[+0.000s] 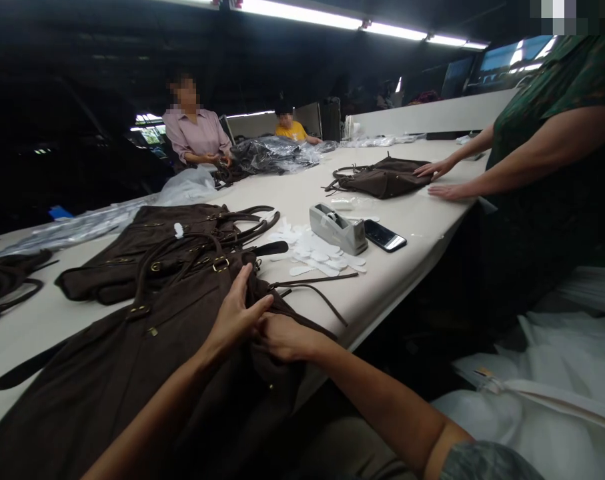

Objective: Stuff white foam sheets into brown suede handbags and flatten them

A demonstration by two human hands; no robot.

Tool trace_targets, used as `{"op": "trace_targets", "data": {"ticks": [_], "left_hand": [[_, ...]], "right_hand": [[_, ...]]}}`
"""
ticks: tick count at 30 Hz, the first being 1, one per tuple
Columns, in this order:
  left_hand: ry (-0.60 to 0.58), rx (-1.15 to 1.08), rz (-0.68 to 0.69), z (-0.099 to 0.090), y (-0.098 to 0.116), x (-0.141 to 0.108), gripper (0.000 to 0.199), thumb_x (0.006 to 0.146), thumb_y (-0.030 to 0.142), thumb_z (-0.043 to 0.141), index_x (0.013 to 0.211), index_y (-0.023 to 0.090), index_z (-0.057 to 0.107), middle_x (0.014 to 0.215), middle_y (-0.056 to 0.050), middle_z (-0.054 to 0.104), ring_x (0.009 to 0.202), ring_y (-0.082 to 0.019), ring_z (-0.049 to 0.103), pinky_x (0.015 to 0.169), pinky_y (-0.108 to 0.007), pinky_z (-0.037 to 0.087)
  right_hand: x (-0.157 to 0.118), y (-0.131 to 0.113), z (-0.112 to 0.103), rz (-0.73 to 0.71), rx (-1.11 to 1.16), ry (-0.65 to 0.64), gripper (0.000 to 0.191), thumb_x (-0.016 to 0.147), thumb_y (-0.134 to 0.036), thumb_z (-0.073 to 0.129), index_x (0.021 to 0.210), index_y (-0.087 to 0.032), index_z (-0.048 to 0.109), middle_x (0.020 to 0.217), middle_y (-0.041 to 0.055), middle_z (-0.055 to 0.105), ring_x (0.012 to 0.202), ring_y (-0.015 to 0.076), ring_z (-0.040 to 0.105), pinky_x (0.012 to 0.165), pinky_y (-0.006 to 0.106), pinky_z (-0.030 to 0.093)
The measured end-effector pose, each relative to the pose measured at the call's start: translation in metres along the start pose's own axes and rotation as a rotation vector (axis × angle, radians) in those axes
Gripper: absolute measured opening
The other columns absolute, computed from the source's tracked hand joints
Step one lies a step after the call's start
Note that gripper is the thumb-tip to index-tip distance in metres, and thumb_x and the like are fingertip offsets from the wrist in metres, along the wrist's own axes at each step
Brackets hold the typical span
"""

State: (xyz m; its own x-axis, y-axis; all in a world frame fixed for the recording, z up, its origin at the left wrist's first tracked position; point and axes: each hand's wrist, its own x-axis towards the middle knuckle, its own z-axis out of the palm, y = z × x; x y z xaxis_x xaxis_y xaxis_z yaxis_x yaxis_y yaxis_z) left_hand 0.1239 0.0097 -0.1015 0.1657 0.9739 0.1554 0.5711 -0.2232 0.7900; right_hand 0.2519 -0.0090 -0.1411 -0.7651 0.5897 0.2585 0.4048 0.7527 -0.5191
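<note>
A large dark brown bag (pixel 107 373) with handles and brass fittings lies across the near table edge. My left hand (pixel 237 317) rests on its upper side, thumb and fingers apart, beside a strap buckle. Close against it, my right hand (pixel 282 337) is closed on the bag's side fabric, its fingertips hidden in the folds. Behind lies a second brown bag (pixel 112 257), with a white tag (pixel 179 231) on a handle of the near one. Thin brown cords trail to the right over the table.
White paper tags (pixel 315 253), a grey tape dispenser (pixel 337 229) and a phone (pixel 383 235) are on the table (pixel 282 190). At the right, a person's hands touch another brown bag (pixel 382 179). Plastic wrap lies further back; white sheets (pixel 547 380) are at lower right.
</note>
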Motion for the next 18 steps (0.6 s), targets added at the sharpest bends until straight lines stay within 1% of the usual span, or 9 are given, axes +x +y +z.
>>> {"op": "trace_targets", "data": {"ticks": [1, 3, 5, 7, 8, 10, 12, 15, 18], "left_hand": [[0.041, -0.011, -0.053, 0.002, -0.002, 0.005, 0.090, 0.073, 0.038, 0.065, 0.150, 0.012, 0.028, 0.158, -0.017, 0.029, 0.146, -0.027, 0.030, 0.121, -0.038, 0.028], [0.103, 0.022, -0.128, -0.002, -0.008, 0.010, 0.089, 0.065, 0.032, 0.069, 0.145, 0.010, 0.038, 0.151, -0.020, 0.039, 0.141, -0.033, 0.038, 0.119, -0.045, 0.030], [0.155, 0.057, -0.186, -0.012, -0.015, 0.010, 0.080, 0.059, 0.029, 0.071, 0.134, 0.010, 0.052, 0.140, -0.021, 0.052, 0.136, -0.039, 0.043, 0.118, -0.053, 0.028], [0.190, 0.051, -0.233, -0.025, -0.020, 0.006, 0.066, 0.059, 0.030, 0.068, 0.122, 0.012, 0.061, 0.125, -0.017, 0.063, 0.125, -0.039, 0.052, 0.112, -0.055, 0.035], [0.196, 0.027, -0.258, -0.030, -0.022, 0.004, 0.061, 0.060, 0.031, 0.066, 0.118, 0.013, 0.064, 0.115, -0.015, 0.067, 0.116, -0.037, 0.059, 0.105, -0.053, 0.043], [0.189, -0.052, -0.303, -0.039, -0.024, 0.000, 0.056, 0.059, 0.035, 0.064, 0.111, 0.014, 0.066, 0.099, -0.011, 0.071, 0.093, -0.031, 0.067, 0.084, -0.044, 0.055], [0.183, -0.135, -0.327, -0.044, -0.025, -0.003, 0.058, 0.058, 0.036, 0.064, 0.112, 0.015, 0.065, 0.094, -0.008, 0.072, 0.077, -0.025, 0.068, 0.067, -0.034, 0.056], [0.209, -0.204, -0.333, -0.046, -0.023, -0.003, 0.066, 0.054, 0.034, 0.067, 0.117, 0.016, 0.063, 0.098, -0.007, 0.072, 0.074, -0.020, 0.066, 0.062, -0.028, 0.054], [0.231, -0.226, -0.337, -0.045, -0.019, -0.002, 0.067, 0.051, 0.030, 0.069, 0.116, 0.016, 0.065, 0.097, -0.006, 0.071, 0.075, -0.019, 0.065, 0.061, -0.025, 0.053]], "right_hand": [[0.000, 0.000, 0.001, 0.007, -0.012, 0.010, 0.024, 0.095, -0.012, 0.043, 0.104, -0.009, 0.065, 0.118, 0.0175, 0.067, 0.115, 0.0256, 0.060, 0.101, 0.034, 0.046], [0.001, -0.004, 0.003, 0.060, -0.009, 0.045, 0.027, 0.094, -0.012, 0.044, 0.111, -0.007, 0.064, 0.122, 0.0187, 0.065, 0.115, 0.0267, 0.059, 0.102, 0.037, 0.046], [0.001, -0.007, -0.002, 0.127, 0.041, 0.068, 0.031, 0.094, -0.013, 0.042, 0.116, -0.008, 0.064, 0.124, 0.0170, 0.065, 0.115, 0.0255, 0.061, 0.102, 0.036, 0.046], [0.003, -0.006, -0.016, 0.208, 0.097, 0.092, 0.034, 0.092, -0.011, 0.043, 0.115, -0.012, 0.068, 0.123, 0.0117, 0.067, 0.115, 0.0222, 0.062, 0.103, 0.032, 0.046], [0.005, -0.003, -0.025, 0.277, 0.103, 0.115, 0.034, 0.090, -0.011, 0.045, 0.113, -0.015, 0.070, 0.121, 0.0089, 0.069, 0.114, 0.0210, 0.063, 0.104, 0.030, 0.045], [0.014, 0.011, -0.045, 0.477, 0.066, 0.203, 0.035, 0.087, -0.010, 0.049, 0.111, -0.019, 0.073, 0.119, 0.0065, 0.071, 0.115, 0.0215, 0.062, 0.104, 0.030, 0.044], [0.028, 0.031, -0.062, 0.663, 0.018, 0.286, 0.031, 0.088, -0.014, 0.050, 0.109, -0.017, 0.073, 0.120, 0.0110, 0.069, 0.117, 0.0262, 0.060, 0.104, 0.035, 0.043], [0.055, 0.061, -0.074, 0.762, 0.069, 0.253, 0.023, 0.087, -0.023, 0.058, 0.098, -0.010, 0.074, 0.109, 0.0178, 0.071, 0.109, 0.0311, 0.063, 0.093, 0.037, 0.048], [0.079, 0.080, -0.071, 0.791, 0.202, 0.182, 0.026, 0.083, -0.034, 0.068, 0.089, -0.009, 0.073, 0.089, 0.0134, 0.073, 0.087, 0.0253, 0.069, 0.076, 0.029, 0.052]]}}
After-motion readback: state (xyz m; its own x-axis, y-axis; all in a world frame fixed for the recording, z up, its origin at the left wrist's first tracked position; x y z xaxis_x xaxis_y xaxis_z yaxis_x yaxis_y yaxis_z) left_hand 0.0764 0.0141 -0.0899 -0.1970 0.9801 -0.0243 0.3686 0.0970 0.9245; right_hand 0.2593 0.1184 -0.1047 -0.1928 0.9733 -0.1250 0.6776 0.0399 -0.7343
